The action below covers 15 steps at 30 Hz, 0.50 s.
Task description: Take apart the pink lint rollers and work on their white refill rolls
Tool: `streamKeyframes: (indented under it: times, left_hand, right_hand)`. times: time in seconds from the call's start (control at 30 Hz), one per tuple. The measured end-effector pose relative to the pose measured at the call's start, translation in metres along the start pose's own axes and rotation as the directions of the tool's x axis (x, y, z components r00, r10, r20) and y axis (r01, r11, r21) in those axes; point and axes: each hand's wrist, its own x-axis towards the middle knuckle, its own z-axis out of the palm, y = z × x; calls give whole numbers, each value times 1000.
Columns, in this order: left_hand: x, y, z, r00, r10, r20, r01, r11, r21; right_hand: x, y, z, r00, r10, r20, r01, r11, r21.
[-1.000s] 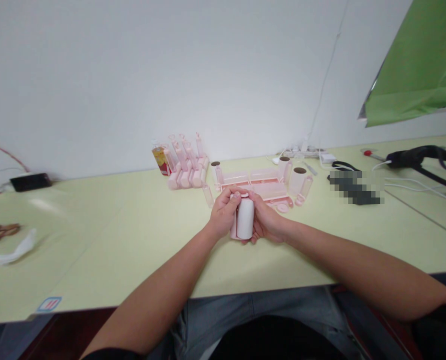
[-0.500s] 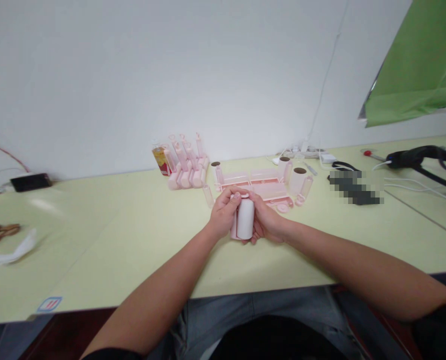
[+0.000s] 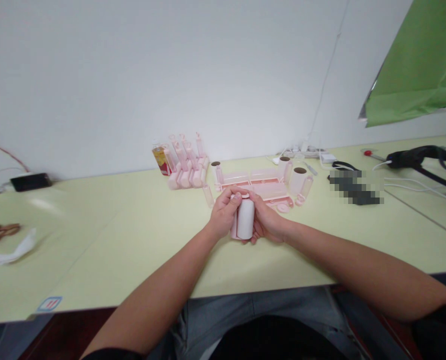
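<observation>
Just above the table, a lint roller (image 3: 246,220) stands upright between my two hands, a white paper roll in a pale pink case. My left hand (image 3: 221,216) wraps its left side, thumb near the top. From the right, my right hand (image 3: 268,220) closes around it, fingertips showing below its base. Behind my hands lie pink plastic case parts (image 3: 270,190). White rolls with brown cores (image 3: 298,182) stand to the right of these, beside clear pink covers (image 3: 305,189). A clear pink tube (image 3: 208,196) lies left of my hands.
Several pink lint rollers (image 3: 187,175) with upright handles are grouped at the back left, next to a yellow-red carton (image 3: 161,160). A black phone (image 3: 31,182) lies far left. Cables, a power strip (image 3: 307,151) and a black strapped device (image 3: 418,157) occupy the right.
</observation>
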Motion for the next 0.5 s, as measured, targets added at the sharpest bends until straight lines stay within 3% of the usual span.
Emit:
streamKeyframes:
  times: [0.5]
  left_hand:
    - [0, 0, 0, 1000, 11, 4, -11, 1000, 17]
  right_hand:
    - [1, 2, -1, 1000, -11, -4, 11, 1000, 1]
